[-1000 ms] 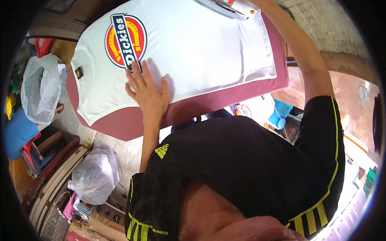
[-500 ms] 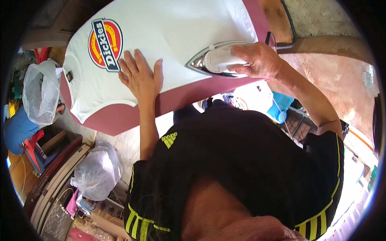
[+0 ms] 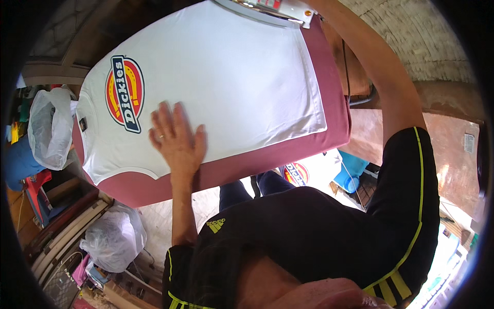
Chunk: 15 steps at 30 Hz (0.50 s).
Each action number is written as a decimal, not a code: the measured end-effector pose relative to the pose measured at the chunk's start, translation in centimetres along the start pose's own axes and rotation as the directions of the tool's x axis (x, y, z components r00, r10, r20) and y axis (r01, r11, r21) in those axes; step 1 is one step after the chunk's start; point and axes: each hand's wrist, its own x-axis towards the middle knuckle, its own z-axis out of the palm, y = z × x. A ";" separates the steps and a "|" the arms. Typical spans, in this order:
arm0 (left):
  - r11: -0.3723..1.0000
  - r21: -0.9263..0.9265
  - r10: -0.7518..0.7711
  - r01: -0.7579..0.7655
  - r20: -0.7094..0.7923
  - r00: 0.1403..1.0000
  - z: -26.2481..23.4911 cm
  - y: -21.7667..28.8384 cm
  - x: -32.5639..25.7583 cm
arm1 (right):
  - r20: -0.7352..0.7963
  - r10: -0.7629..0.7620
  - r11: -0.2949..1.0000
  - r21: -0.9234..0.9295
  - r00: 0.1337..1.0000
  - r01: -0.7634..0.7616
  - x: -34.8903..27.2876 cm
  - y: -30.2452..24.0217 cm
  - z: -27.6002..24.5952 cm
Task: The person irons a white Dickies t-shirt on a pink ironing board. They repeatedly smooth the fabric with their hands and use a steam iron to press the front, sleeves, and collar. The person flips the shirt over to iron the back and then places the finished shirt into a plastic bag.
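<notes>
Since the earlier frame your right arm is reaching away, its hand out of view; your left hand [image 3: 177, 139] is pressing flat, open, on the white T-shirt [image 3: 231, 87], which could bunch beneath your palm.

Counts around the ironing board

One white T-shirt [image 3: 221, 87], one maroon ironing board [image 3: 247, 165], one iron [image 3: 267, 6], two clear plastic bags [image 3: 49, 129], one blue bucket [image 3: 350, 172].

Bright daylight, sharp centre, dark fisheye-bent rim
</notes>
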 end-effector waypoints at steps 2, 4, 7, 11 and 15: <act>0.972 -0.163 0.167 -0.171 -0.037 0.985 0.4 4.5 0.5 | -0.107 0.055 0.998 -0.007 0.993 -0.056 0.3 -0.2 0.8; 0.880 -0.336 0.354 -0.336 -0.007 0.935 0.9 10.0 0.7 | -0.143 0.049 0.991 -0.115 0.989 -0.065 -0.8 -0.1 1.7; 0.643 -0.478 0.699 -0.599 0.046 0.713 1.9 17.3 -0.2 | -0.104 0.064 0.996 0.066 0.993 -0.058 -5.8 -3.6 0.9; 0.633 -0.435 0.757 -0.640 0.178 0.628 3.3 22.0 -2.1 | -0.020 0.027 0.996 -0.080 0.999 -0.028 -10.8 -1.6 1.4; 0.623 -0.433 0.768 -0.651 0.178 0.616 2.4 21.8 -2.2 | -0.099 0.139 0.982 -0.113 0.985 -0.150 -11.2 1.6 -0.6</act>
